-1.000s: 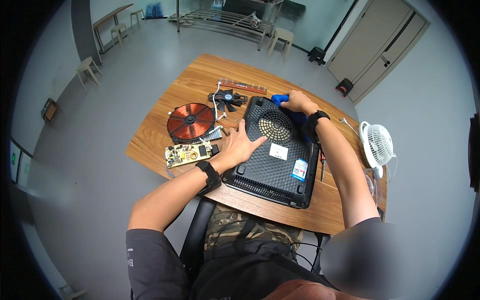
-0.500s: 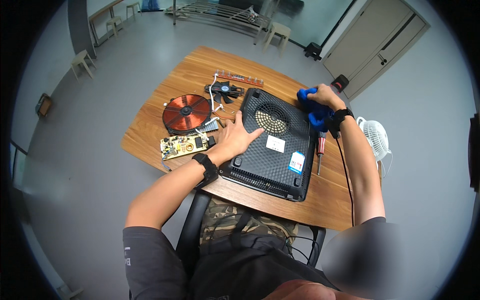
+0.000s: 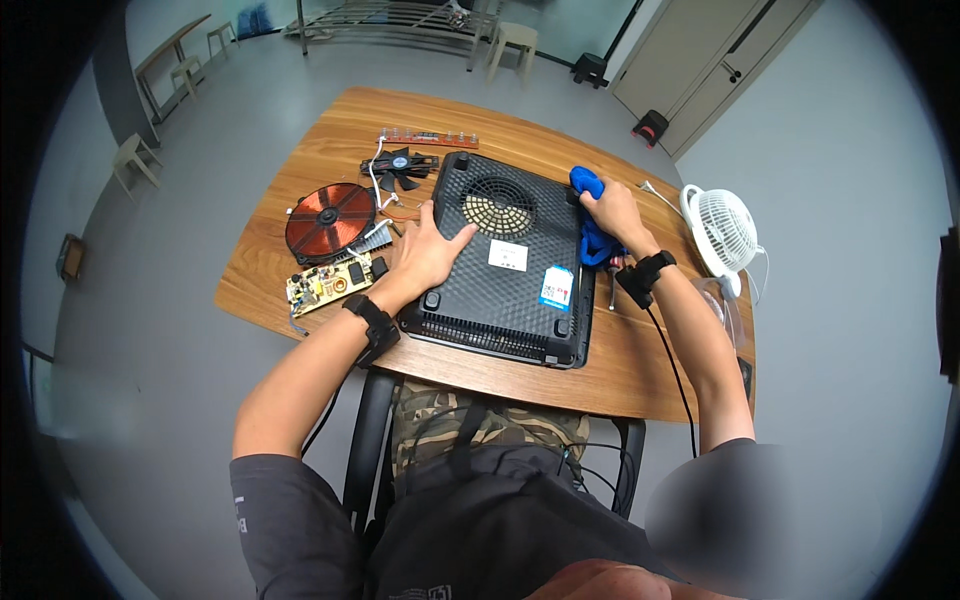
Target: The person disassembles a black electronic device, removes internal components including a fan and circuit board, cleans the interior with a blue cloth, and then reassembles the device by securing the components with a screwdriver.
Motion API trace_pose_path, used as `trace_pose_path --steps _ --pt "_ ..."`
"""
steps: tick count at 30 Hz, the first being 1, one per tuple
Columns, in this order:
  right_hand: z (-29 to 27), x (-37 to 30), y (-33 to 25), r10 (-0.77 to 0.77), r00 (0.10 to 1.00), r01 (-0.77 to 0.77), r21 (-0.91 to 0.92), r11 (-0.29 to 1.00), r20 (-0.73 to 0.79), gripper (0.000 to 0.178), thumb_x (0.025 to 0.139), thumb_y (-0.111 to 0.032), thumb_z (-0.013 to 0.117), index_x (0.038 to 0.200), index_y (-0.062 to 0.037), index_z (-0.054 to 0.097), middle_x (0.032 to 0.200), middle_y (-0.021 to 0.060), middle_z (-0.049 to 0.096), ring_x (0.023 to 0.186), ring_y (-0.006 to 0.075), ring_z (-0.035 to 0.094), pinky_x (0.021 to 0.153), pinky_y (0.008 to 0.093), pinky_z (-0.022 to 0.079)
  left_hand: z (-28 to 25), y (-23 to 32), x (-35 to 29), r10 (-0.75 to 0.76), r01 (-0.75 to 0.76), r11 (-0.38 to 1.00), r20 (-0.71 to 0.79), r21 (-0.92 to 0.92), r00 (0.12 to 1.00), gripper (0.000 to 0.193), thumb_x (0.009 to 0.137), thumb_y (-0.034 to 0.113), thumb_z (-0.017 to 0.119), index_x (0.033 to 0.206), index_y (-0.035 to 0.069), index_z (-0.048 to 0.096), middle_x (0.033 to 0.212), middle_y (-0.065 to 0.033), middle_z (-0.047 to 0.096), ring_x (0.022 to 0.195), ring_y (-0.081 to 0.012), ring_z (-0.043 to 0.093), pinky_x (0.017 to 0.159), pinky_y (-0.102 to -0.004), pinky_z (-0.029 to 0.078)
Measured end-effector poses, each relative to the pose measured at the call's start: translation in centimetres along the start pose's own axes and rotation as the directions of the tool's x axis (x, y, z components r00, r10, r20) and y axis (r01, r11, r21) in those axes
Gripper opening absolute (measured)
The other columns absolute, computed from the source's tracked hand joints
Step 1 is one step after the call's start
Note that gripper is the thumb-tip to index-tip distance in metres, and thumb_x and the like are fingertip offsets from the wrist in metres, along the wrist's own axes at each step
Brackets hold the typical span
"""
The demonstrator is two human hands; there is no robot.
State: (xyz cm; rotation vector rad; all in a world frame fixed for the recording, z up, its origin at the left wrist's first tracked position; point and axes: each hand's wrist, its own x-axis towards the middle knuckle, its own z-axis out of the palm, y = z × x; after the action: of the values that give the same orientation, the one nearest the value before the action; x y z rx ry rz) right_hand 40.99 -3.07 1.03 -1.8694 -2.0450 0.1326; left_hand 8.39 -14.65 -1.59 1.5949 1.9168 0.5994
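A black induction cooker housing (image 3: 480, 290) lies underside up on the wooden table, its round vent grille at the far end. My left hand (image 3: 425, 258) rests on its left edge, thumb and fingers spread. Bunched blue cloth (image 3: 588, 183) is gripped in my right hand (image 3: 615, 212) beside the housing's right edge, touching or very near it; the fingertips are partly hidden. Below the cloth lies a screwdriver (image 3: 613, 287), partly covered by it. Left of the housing are a copper coil (image 3: 345, 222), a circuit board (image 3: 335, 283) and a black fan (image 3: 402, 172).
A narrow red board (image 3: 430, 139) lies at the table's far side, with a white cable running from it. A white desk fan (image 3: 722, 232) stands at the right edge. A black cord (image 3: 672, 350) hangs from my right wrist. Stools and a door are beyond the table.
The whole view has shifted, moving the table left and up in the picture. Relative to the housing, my right hand has come nearer to me with the blue cloth. My left hand stays on the housing.
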Motion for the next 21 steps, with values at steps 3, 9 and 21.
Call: trace_pose_path --steps 3,9,21 --pt "0.4 -2.0 0.2 0.004 1.0 -0.004 0.009 1.0 -0.015 0.054 0.085 -0.035 0.07 0.124 0.0012 0.063 0.117 0.0299 0.067 0.11 0.0458 0.065 0.094 0.0517 0.053 0.1 0.1 -0.2 -0.004 0.004 1.0 -0.001 0.0 1.0 0.098 0.088 0.069 0.062 0.155 0.003 0.032 0.133 -0.0365 0.056 0.127 -0.0483 0.056 0.107 -0.051 0.045" --pt "0.4 -8.0 -2.5 -0.185 0.969 0.187 0.0 0.982 -0.165 0.045 0.084 -0.026 0.074 0.122 -0.0052 0.061 0.108 0.024 0.063 0.1 0.0444 0.064 0.089 0.0524 0.053 0.4 -0.4 0.2 0.034 -0.034 0.999 -0.023 -0.011 0.999 0.096 0.089 0.068 0.061 0.153 0.002 0.033 0.133 -0.0351 0.058 0.127 -0.0478 0.056 0.106 -0.0506 0.045" --pt "-3.1 -15.0 -4.6 -0.46 0.886 0.463 0.086 0.882 -0.053 0.044 0.077 -0.018 0.077 0.119 -0.0081 0.068 0.114 0.0172 0.064 0.104 0.0395 0.064 0.093 0.0466 0.053 0.9 -0.9 0.9 0.078 -0.077 0.997 -0.033 0.023 0.996 0.097 0.09 0.07 0.057 0.155 0.003 0.03 0.135 -0.0337 0.058 0.126 -0.047 0.058 0.105 -0.052 0.048"
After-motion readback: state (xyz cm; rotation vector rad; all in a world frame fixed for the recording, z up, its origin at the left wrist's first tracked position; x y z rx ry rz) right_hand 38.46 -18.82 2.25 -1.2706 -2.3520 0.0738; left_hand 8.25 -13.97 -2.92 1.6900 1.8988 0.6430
